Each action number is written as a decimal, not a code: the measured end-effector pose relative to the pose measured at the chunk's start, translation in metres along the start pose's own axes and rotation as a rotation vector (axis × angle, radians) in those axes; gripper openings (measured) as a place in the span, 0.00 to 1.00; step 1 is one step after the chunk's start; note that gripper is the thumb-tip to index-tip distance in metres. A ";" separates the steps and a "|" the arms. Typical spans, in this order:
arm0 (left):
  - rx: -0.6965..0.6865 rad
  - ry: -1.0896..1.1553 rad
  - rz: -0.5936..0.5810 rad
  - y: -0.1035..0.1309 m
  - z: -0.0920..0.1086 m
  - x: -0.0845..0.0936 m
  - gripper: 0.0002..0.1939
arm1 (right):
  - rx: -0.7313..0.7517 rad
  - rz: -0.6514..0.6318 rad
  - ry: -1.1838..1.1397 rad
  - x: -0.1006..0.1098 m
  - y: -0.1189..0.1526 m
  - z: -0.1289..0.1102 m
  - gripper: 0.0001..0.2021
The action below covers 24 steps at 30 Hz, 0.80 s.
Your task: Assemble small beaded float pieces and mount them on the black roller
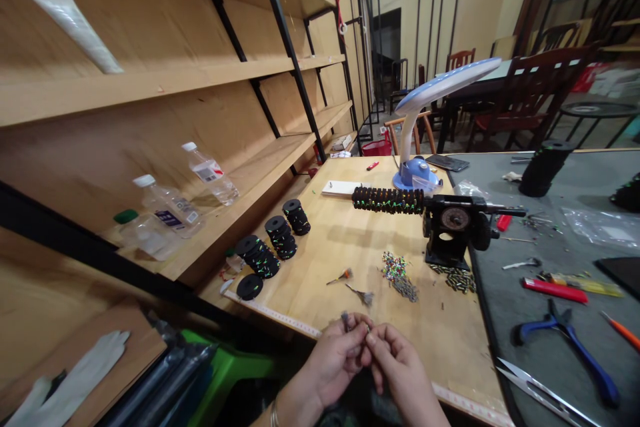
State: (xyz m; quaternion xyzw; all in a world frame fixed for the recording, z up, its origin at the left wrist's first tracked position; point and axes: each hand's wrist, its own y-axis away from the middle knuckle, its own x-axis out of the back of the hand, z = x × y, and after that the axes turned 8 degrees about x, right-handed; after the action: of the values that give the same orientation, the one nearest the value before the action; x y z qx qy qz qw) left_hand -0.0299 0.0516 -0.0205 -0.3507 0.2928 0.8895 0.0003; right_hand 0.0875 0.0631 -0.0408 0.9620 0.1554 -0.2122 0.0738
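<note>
With the hands as the clock's centre, the tall wooden shelving unit (210,100) fills the space from 9 to 11 o'clock, its shelf carrying three clear bottles. The pale wooden table (320,240) spreads out ahead, and a grey surface (500,300) adjoins it from 1 to 3 o'clock. A blue and white desk lamp (415,127) leans towards the right, at nearly 1 o'clock. Nearer, between 1 and 2, stands a black clamping device (447,230); a ridged black roller (387,200) studded with coloured bits projects from it, lying at 12.

The left hand (345,347) and right hand (397,360) meet just over the table's near edge. At 3 o'clock rest blue-handled pliers (565,333). Black spools (257,255) stand in a row at 10 to 11. A pile of coloured beads (395,267) lies towards 1 o'clock, and two feathery tufts (361,293) lie apart at 12. Smallest is the small tufted piece (345,320), clamped in the left hand's curled fingers; the right thumb and forefinger seem pinched on its other end, though overlapping fingers hide much of it.
</note>
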 end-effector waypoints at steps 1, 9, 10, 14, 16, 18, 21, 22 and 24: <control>-0.036 -0.040 -0.003 0.000 -0.001 0.000 0.15 | -0.010 -0.004 -0.002 0.000 -0.001 0.000 0.27; -0.327 -0.273 0.086 0.003 0.000 0.002 0.15 | -0.063 -0.083 0.086 0.003 -0.006 -0.004 0.27; -0.364 -0.315 0.101 0.004 0.003 0.002 0.15 | -0.063 -0.088 0.130 0.004 -0.006 -0.006 0.27; -0.371 -0.338 0.069 0.010 0.013 -0.003 0.15 | 0.111 -0.141 0.387 0.008 -0.004 -0.016 0.19; -0.334 -0.308 0.038 0.014 0.019 -0.008 0.16 | 0.264 -0.192 0.566 0.009 -0.003 -0.023 0.14; -0.311 -0.288 0.003 0.019 0.026 -0.014 0.17 | 0.429 -0.245 0.740 0.009 -0.003 -0.032 0.11; -0.275 -0.220 -0.116 0.028 0.040 -0.025 0.17 | 0.667 -0.331 0.881 0.007 -0.003 -0.050 0.07; -0.267 -0.183 -0.165 0.031 0.046 -0.030 0.16 | 0.727 -0.356 0.899 0.006 -0.004 -0.056 0.07; -0.256 -0.102 -0.255 0.038 0.056 -0.040 0.15 | 0.823 -0.370 0.924 0.005 -0.009 -0.065 0.07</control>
State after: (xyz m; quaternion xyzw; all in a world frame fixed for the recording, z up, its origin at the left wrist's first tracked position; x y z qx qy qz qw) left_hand -0.0430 0.0579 0.0567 -0.3367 0.1300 0.9289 0.0832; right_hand 0.1142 0.0865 0.0146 0.8611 0.2403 0.1725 -0.4135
